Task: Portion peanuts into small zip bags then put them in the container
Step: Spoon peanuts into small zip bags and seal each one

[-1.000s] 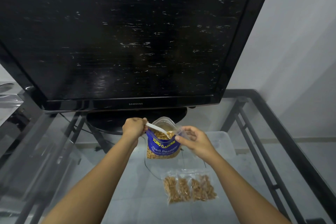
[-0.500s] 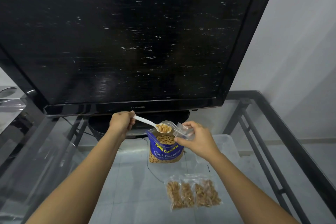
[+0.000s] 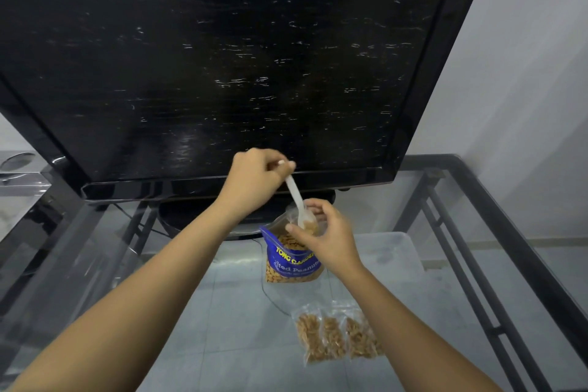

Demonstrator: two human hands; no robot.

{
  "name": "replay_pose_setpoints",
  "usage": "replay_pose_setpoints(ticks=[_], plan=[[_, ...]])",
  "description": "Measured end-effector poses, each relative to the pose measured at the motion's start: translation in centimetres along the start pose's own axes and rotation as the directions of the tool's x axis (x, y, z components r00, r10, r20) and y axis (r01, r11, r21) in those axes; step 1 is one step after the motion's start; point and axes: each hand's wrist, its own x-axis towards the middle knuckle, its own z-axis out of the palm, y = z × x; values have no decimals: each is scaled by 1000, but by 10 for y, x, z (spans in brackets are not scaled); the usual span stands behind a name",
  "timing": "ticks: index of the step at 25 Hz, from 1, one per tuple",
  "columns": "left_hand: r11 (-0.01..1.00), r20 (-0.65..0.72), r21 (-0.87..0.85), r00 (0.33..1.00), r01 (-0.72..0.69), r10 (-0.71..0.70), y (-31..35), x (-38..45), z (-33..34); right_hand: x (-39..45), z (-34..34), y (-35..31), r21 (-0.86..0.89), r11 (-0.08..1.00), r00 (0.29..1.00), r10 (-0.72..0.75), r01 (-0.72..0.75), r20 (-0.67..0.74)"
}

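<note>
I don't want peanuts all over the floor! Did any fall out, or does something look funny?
No spilled peanuts show on the glass table. The left hand tips the white spoon into the small bag held by the right hand, right above the open blue peanut bag. The filled bags lie tidy.

Bare forearms, no sleeves in view. Left hand (image 3: 254,178), right hand (image 3: 327,239): ungloved, without rings, watch, bracelets.
</note>
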Motion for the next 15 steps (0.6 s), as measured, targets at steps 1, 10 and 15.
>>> replay_pose_setpoints(ticks=[1, 10, 15], plan=[[990, -12, 98, 995, -97, 98, 11, -4, -5, 0, 4, -2, 57, 998, 1000, 11, -10, -26], [989, -171, 135, 982, -59, 82, -30, -2, -12, -5, -3, 12, 221, 965, 981, 165, -138, -107], [928, 262, 299, 954, -221, 143, -69, -26, 55, -8, -5, 24, 173, 967, 980, 196, -188, -28]])
